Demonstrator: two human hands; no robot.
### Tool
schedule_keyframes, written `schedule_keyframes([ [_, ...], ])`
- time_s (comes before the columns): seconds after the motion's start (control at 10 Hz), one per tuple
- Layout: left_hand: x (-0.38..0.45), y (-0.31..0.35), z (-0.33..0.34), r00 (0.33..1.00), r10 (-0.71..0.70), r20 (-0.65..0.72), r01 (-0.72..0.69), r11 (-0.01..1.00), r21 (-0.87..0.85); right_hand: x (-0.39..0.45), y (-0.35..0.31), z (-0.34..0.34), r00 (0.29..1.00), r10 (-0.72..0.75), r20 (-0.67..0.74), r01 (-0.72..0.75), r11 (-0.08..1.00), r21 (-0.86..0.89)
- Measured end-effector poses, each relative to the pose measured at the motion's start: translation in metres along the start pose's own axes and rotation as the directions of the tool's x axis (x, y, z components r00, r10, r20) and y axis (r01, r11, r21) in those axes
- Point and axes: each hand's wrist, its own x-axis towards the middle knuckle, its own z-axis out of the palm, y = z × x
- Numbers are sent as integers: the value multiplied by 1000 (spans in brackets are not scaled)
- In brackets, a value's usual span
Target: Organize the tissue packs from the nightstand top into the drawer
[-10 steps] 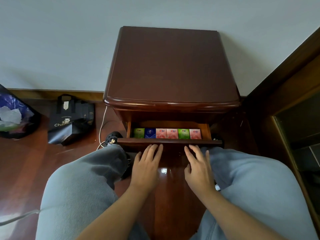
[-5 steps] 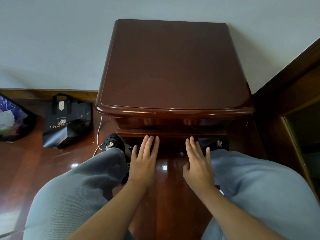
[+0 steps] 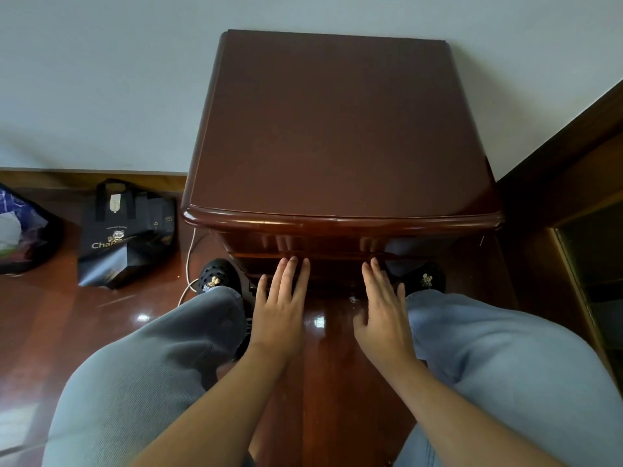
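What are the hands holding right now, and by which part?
Nothing. Both the left hand and right hand are flat with straight fingers, fingertips at the drawer front of the nightstand, gripping nothing.

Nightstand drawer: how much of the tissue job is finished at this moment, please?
Nearly all, it seems. Done: the nightstand top carries no tissue packs, and the drawer is pushed in, so its contents are hidden. In hand: left hand and right hand, fingers straight, reach to the drawer front. Left: probably only taking the hands away.
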Motion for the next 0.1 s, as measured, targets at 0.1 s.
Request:
schedule_keyframes([
  [0.1,-13,5,-18,995,-49,82,51,998,-26,-18,-6,-12,995,33,-91,-20,990,141],
])
